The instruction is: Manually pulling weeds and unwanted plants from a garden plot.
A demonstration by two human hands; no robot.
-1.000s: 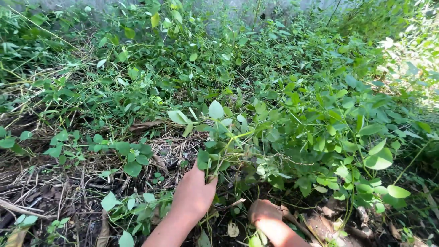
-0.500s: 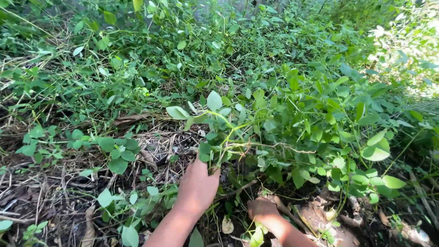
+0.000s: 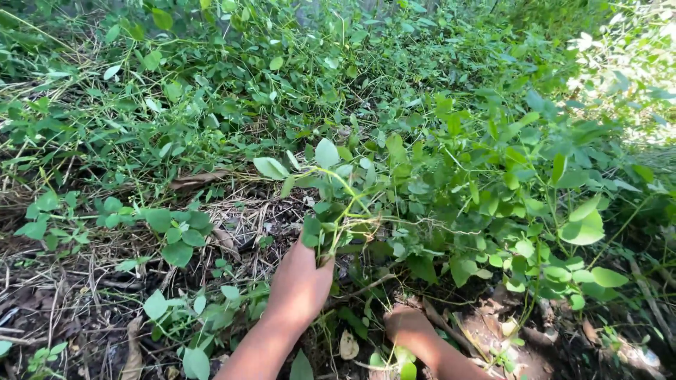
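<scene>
Low among the weeds, the left hand [image 3: 299,285] is closed around a bunch of green stems [image 3: 336,229]. The right hand [image 3: 407,325] presses into the soil [image 3: 493,331] under the leaves; its grip cannot be told.

I see an overgrown garden plot outdoors: tangled green round-leaved weeds [image 3: 451,176], dry straw-coloured stalks [image 3: 246,211], dark bare soil [image 3: 84,309], sunlight.

The ground [image 3: 84,295] was dark soil, bare in patches at lower left. Dry straw [image 3: 243,214] and brown dead leaves [image 3: 201,179] lay on it, with a pale fallen leaf [image 3: 348,345] near the bottom edge. Green leafy weeds [image 3: 451,176] covered most of it.
</scene>
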